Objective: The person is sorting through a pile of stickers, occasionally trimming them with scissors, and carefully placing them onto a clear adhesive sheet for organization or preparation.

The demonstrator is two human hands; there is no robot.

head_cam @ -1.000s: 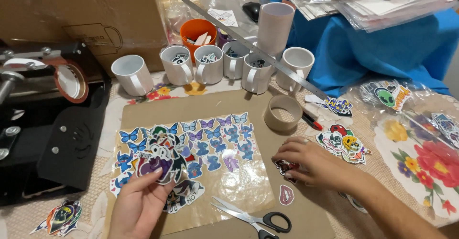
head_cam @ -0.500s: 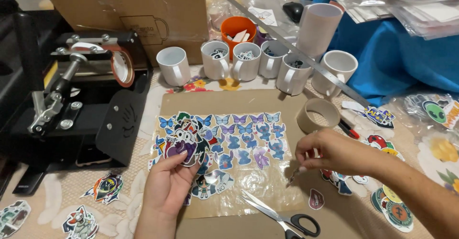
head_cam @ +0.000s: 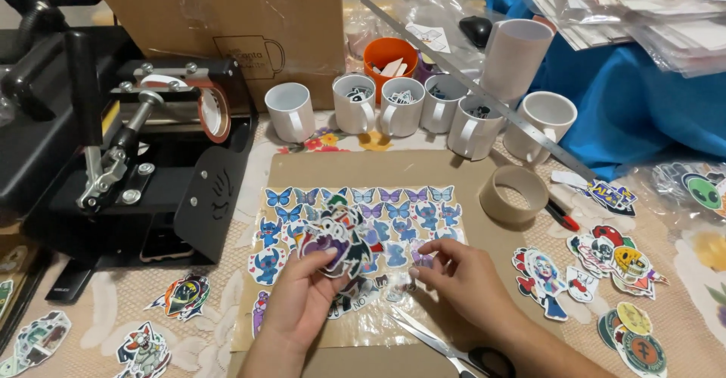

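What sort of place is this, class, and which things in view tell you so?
Probably a home craft workspace for decorating mugs. A black mug heat press stands beside a row of blank white mugs, and the left hand holds a small stack of cut-out stickers over a sticker sheet.

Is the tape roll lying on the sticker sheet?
No, the tape roll sits on the brown board, off to the right of the sticker sheet and apart from it.

Six white mugs [head_cam: 399, 106], one tape roll [head_cam: 514, 193], one scissors [head_cam: 454, 348].
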